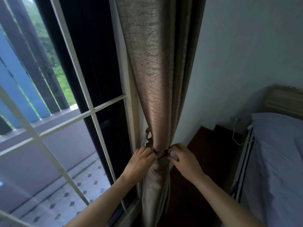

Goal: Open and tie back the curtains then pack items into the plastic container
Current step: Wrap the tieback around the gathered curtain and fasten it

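The curtain (154,95) is hanging gathered at centre frame. At lower centre, the left hand (141,160) and right hand (183,161) are each pinching the dark tieback (161,154) with curled fingers, cinching the fabric. The tie-back step is proceeding; next, the tieback is probably needing fastening to the wall hook (147,135).

Left of the grip on the tieback (161,154), the window frame (130,115) and hook (148,134) stand close. Right of it, open air runs over dark wood (213,145) to the bed (275,161) and its white cable (233,133).
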A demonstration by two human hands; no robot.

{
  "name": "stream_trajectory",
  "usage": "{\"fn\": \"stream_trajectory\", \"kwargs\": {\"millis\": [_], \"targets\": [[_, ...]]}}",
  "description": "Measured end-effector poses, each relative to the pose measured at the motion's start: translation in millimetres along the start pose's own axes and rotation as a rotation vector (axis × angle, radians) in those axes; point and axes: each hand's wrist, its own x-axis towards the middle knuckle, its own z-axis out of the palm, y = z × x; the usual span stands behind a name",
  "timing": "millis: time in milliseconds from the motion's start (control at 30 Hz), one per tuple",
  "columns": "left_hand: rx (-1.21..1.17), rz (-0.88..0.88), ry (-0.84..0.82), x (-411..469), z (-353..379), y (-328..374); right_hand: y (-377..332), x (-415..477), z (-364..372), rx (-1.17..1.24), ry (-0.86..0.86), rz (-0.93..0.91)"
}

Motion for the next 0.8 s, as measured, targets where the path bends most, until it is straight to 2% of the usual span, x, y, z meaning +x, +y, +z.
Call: {"fn": "stream_trajectory", "kwargs": {"millis": [200, 267, 400, 500, 567, 700, 800], "targets": [[0.012, -0.046, 0.049, 15.4, -30.6, -5.6, -10.9, 5.6, 2.9, 0.061, 0.127, -0.049], [0.019, -0.066, 0.038, 21.6, -39.0, -9.2, -13.1, 5.9, 5.9, 0.174, 0.144, 0.014], [-0.038, -0.068, 0.018, 20.3, -35.1, -9.1, -13.0, 3.3, 6.4, 0.483, 0.093, 0.270], [-0.001, -0.045, 0.048, 20.8, -31.7, -6.0, -12.5, 8.2, 2.8, 0.547, 0.044, 0.302], [0.011, -0.063, 0.109, 23.8, -33.0, -2.1, -15.8, 15.8, -1.1, 0.570, 0.081, 0.292], [-0.058, -0.248, 0.207, 28.4, -41.3, 19.7, -20.0, 29.0, -10.2, 0.611, 0.220, 0.241], [-0.082, -0.386, 0.245, 35.4, -41.9, 32.3, -22.5, 26.8, -4.6, 0.555, 0.167, 0.200]]}}
